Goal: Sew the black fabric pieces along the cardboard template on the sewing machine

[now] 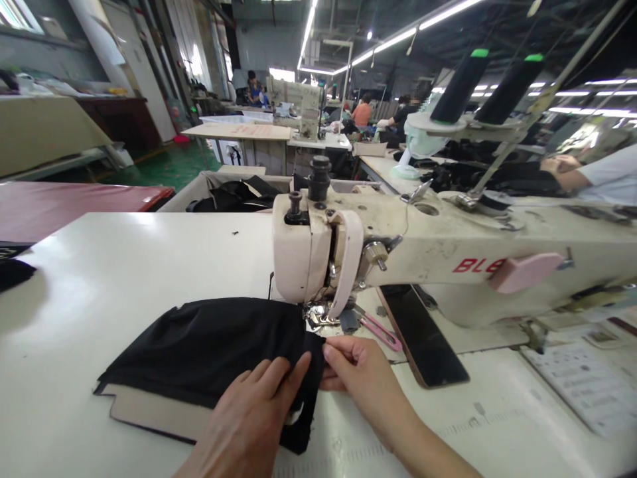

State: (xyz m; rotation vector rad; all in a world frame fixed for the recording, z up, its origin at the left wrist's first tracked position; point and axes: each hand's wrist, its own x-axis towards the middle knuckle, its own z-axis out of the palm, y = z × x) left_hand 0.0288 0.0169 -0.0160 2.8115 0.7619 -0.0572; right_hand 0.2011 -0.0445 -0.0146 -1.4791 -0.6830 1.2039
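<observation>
Black fabric point(213, 338) lies on the white table in front of the sewing machine point(303, 252), its right end close to the presser foot point(321, 315). Under its lower left side a beige panel point(159, 411) with a dark edge sticks out. My left hand point(253, 411) rests on the fabric near its right end, fingers bent and close together, pressing it down. At the fabric's right edge, my right hand point(361, 372) pinches the cloth between thumb and forefinger, just below the presser foot.
Right of the needle area lie pink-handled snips point(381, 332) and a dark phone point(423, 335). A bin point(199, 186) of dark cloth stands behind the table point(149, 259). Thread cones point(458, 86) stand above the machine. Another person's arm point(572, 176) is at the right; people sit farther back.
</observation>
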